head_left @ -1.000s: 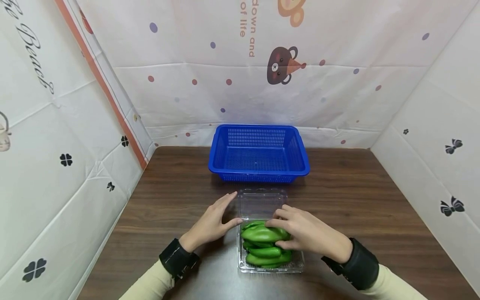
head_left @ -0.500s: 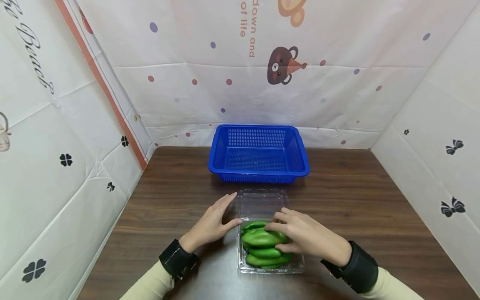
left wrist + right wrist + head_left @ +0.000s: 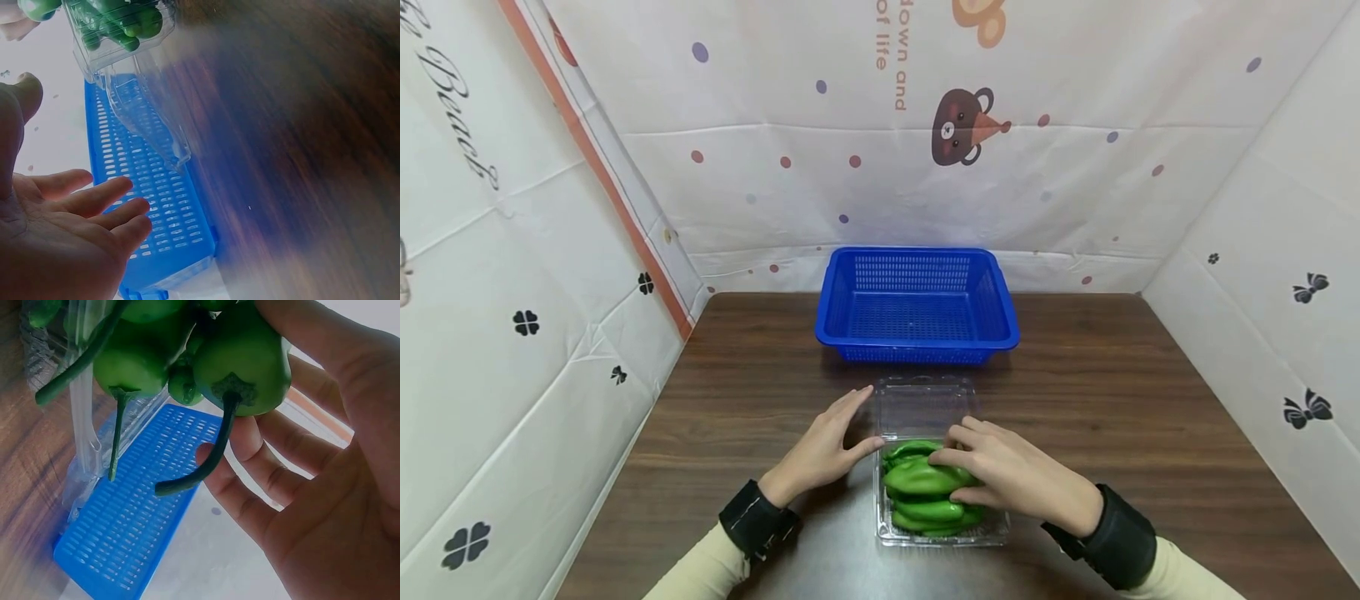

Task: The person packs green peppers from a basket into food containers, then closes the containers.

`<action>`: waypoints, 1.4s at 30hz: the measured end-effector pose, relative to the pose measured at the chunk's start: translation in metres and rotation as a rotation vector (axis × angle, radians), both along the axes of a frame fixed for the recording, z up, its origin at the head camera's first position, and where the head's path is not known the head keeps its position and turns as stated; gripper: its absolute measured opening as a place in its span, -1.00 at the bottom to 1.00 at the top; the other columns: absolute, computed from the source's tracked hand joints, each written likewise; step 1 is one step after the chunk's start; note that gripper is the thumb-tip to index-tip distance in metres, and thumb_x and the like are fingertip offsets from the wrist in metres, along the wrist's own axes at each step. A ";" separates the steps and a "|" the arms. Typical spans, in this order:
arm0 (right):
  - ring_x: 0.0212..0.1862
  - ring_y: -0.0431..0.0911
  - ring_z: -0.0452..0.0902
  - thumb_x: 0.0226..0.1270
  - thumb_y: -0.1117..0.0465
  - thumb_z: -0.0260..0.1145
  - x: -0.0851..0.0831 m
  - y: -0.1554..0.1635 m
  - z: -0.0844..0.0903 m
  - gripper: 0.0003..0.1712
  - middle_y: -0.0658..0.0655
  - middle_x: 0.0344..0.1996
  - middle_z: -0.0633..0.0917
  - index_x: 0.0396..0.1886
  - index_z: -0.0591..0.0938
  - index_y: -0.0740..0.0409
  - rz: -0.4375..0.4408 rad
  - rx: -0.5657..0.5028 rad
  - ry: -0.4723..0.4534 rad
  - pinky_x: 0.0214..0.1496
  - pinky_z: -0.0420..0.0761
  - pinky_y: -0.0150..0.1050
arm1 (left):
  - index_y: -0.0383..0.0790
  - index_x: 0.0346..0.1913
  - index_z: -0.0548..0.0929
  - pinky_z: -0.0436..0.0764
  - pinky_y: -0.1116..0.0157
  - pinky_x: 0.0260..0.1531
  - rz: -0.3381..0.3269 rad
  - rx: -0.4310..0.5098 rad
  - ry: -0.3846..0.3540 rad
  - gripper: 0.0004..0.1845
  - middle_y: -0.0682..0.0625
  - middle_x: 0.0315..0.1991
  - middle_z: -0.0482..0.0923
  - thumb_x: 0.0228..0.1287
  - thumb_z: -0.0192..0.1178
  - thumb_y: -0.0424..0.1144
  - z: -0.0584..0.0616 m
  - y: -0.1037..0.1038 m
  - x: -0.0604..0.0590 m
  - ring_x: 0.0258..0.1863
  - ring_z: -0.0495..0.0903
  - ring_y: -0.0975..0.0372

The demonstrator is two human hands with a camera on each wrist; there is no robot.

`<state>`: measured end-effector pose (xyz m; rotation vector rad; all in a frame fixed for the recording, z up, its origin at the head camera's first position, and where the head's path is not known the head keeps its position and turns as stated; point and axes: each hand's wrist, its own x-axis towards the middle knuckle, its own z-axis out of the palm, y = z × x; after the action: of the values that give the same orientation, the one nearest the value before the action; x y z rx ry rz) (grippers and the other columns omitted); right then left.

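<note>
1. Barely anything is shifting since a second ago in the head view: the camera is tipping a touch, and the right hand [image 3: 1015, 479] is settling a little lower on the top green pepper [image 3: 925, 477], fingers curling round it. The peppers are lying piled in the clear clamshell box [image 3: 942, 533], which is sitting on the wooden table [image 3: 1112, 417] with its lid [image 3: 922, 406] folded open toward the blue basket [image 3: 917, 307], so the way out is free. The left hand [image 3: 820, 454] is lying beside the box with fingers straight, thumb tip at the box's corner, probably steadying it so it isn't sliding.

2. Left wrist view: the left hand [image 3: 62, 237] is showing an open palm, fingers apart and holding nothing. The clamshell box [image 3: 119, 37] with peppers inside is sitting just past the thumb, lid sloping down in front of the blue basket [image 3: 156, 225].

3. Right wrist view: the right hand [image 3: 319, 475] is clamping a green pepper [image 3: 244, 362] between thumb and fingers, its stem [image 3: 200, 469] hanging down. More peppers are crowding beside it, and the basket [image 3: 125, 537] is waiting beyond.
</note>
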<state>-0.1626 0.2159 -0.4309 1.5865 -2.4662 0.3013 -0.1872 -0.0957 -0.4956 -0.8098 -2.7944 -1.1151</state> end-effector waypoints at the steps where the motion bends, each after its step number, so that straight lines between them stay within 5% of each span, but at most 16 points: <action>1: -0.20 -0.22 0.41 0.09 -0.02 0.65 0.000 0.000 0.000 -0.44 -0.08 -0.19 0.56 0.10 0.70 -0.07 0.000 0.001 0.004 -0.23 0.53 -0.34 | -0.17 0.62 0.16 0.26 -0.11 0.46 0.000 -0.002 -0.002 -0.11 -0.19 0.57 0.21 0.42 0.27 0.13 0.000 0.000 0.000 0.55 0.17 -0.13; 23: -0.19 -0.19 0.36 0.19 -0.03 0.56 0.004 0.005 -0.006 -0.48 -0.06 -0.14 0.55 0.15 0.71 -0.05 -0.011 -0.035 0.037 -0.22 0.45 -0.33 | -0.24 0.62 0.16 0.30 -0.01 0.46 0.007 0.000 0.000 -0.12 -0.22 0.55 0.22 0.45 0.24 0.12 -0.002 0.001 -0.001 0.51 0.26 -0.03; 29: -0.17 -0.21 0.38 0.27 -0.04 0.51 0.004 0.004 -0.007 -0.54 -0.07 -0.13 0.56 0.14 0.71 -0.08 0.000 -0.068 0.016 -0.20 0.47 -0.34 | -0.25 0.58 0.26 0.42 0.06 0.38 0.065 0.077 0.076 -0.22 -0.18 0.49 0.34 0.47 0.26 0.04 -0.007 0.005 -0.001 0.43 0.39 0.03; 32: -0.14 -0.23 0.40 0.36 -0.04 0.45 0.003 0.004 -0.008 -0.58 -0.09 -0.09 0.58 0.16 0.70 -0.08 0.004 -0.123 -0.028 -0.17 0.48 -0.37 | -0.28 0.52 0.36 0.54 0.04 0.28 0.126 0.133 0.129 -0.29 -0.21 0.38 0.48 0.46 0.28 -0.02 -0.011 0.008 0.000 0.31 0.53 0.01; 36: -0.11 -0.27 0.43 0.47 -0.02 0.36 -0.002 0.006 -0.011 -0.67 -0.10 -0.06 0.60 0.12 0.71 -0.04 0.002 -0.268 -0.061 -0.13 0.48 -0.46 | -0.32 0.47 0.42 0.74 0.15 -0.05 0.177 0.209 0.122 -0.35 -0.23 0.04 0.73 0.46 0.30 -0.09 -0.014 0.013 0.001 -0.12 0.78 0.12; 39: -0.14 -0.24 0.51 0.49 0.11 0.35 -0.011 0.009 -0.015 -0.78 -0.06 -0.11 0.65 0.03 0.75 0.03 0.011 -0.447 -0.038 -0.16 0.52 -0.49 | -0.32 0.43 0.46 0.74 0.29 -0.29 0.218 0.251 0.089 -0.38 -0.20 -0.14 0.78 0.45 0.31 -0.09 -0.014 0.017 0.000 -0.38 0.75 0.28; 42: -0.25 -0.25 0.56 0.39 0.32 0.40 -0.022 0.014 -0.023 -0.83 -0.05 -0.21 0.70 -0.08 0.77 0.03 -0.048 -0.603 -0.021 -0.27 0.56 -0.49 | -0.33 0.38 0.52 0.71 0.36 -0.35 0.264 0.266 0.062 -0.42 -0.20 -0.14 0.79 0.44 0.32 -0.09 -0.015 0.019 0.000 -0.44 0.71 0.36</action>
<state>-0.1849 0.2297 -0.4540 1.2602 -2.1243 0.9492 -0.1870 -0.0764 -0.5105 -0.4289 -2.5308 -1.3439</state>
